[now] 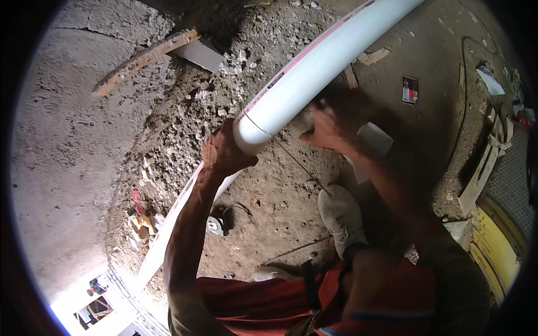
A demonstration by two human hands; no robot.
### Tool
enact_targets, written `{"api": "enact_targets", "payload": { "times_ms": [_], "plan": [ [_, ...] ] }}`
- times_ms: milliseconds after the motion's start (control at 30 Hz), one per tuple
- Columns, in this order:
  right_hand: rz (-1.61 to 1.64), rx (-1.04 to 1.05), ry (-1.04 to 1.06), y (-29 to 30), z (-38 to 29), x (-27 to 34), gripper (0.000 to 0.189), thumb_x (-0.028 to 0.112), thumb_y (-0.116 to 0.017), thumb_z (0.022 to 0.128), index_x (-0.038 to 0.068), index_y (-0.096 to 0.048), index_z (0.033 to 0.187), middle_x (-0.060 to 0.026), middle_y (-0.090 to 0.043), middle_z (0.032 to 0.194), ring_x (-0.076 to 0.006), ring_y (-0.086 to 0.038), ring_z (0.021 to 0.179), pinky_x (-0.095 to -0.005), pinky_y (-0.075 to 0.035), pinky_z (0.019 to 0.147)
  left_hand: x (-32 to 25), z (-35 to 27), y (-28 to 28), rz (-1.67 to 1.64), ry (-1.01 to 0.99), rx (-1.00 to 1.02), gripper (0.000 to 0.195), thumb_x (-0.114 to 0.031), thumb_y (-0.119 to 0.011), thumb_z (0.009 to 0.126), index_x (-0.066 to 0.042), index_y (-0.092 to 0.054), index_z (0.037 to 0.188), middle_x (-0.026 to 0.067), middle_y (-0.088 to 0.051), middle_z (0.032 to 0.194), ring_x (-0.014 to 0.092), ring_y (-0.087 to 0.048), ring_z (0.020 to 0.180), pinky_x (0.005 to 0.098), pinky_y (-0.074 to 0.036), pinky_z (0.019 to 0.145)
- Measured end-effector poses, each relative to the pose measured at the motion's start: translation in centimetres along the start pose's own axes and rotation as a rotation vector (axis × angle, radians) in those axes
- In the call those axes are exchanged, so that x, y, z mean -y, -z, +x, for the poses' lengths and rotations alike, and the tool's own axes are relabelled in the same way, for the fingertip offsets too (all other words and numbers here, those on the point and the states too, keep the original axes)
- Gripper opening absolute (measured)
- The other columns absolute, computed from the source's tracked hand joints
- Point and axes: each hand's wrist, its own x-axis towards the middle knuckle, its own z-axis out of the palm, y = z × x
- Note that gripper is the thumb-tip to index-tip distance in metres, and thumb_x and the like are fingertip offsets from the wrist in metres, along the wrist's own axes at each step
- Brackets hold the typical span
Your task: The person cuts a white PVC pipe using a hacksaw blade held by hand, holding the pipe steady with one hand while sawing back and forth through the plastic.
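A white plastic pipe (307,80) with a red printed stripe runs from the top right down toward the middle. My left hand (225,153) grips it at its lower end, beside a thin cord (294,157) looped around the pipe. The cord runs down toward the toe of a light mesh shoe (338,214). Slightly blurred, my right hand (325,128) is right of the pipe with its fingers spread; nothing can be made out in it. Another white pipe length (174,216) continues below my left hand; whether the two lengths are joined is hidden. A tape measure (216,226) lies on the dirt.
A rough wall (84,138) stands on the left, with rubble along its foot. A wooden strip (145,63) lies at the upper left. Right of me are wood scraps (483,172), a yellow object (491,252) and a small printed packet (410,90) on the dirt.
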Motion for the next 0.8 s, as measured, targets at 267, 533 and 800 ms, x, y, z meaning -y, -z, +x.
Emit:
{"api": "enact_targets", "payload": {
  "times_ms": [267, 533, 800],
  "plan": [
    [-0.170, -1.128, -0.312, 3.3, -11.5, -13.4, 0.096, 0.042, -0.077, 0.068, 0.001, -0.027, 0.139, -0.0263, -0.039, 0.135, -0.0370, -0.043, 0.122, -0.0417, -0.041, 0.097, -1.5, -0.5, 1.9, -0.055, -0.075, 0.061, 0.084, -0.030, -0.083, 0.045, -0.005, -0.048, 0.116, 0.0169, -0.065, 0.096, 0.033, -0.065, 0.086, 0.0407, -0.053, 0.078],
    [0.640, -0.956, -0.217, -6.5, -12.7, -3.7, 0.097, 0.026, -0.080, 0.067, -0.001, -0.022, 0.139, -0.0232, -0.046, 0.128, -0.0339, -0.048, 0.117, -0.0411, -0.039, 0.097, -1.3, -1.8, 3.3, -0.055, -0.017, 0.070, 0.084, -0.031, -0.083, 0.045, -0.005, -0.048, 0.117, 0.0164, -0.065, 0.097, 0.032, -0.064, 0.089, 0.0395, -0.051, 0.081],
    [0.804, -0.556, 0.004, -5.5, -7.8, -6.1, 0.088, 0.024, -0.079, 0.070, 0.002, -0.029, 0.139, -0.0218, -0.056, 0.117, -0.0311, -0.058, 0.104, -0.0365, -0.047, 0.088, -2.9, -1.2, 1.0, -0.163, -0.040, 0.088, 0.083, -0.031, -0.083, 0.046, -0.007, -0.048, 0.117, 0.0158, -0.065, 0.096, 0.032, -0.064, 0.088, 0.0400, -0.052, 0.082]
  ]
}}
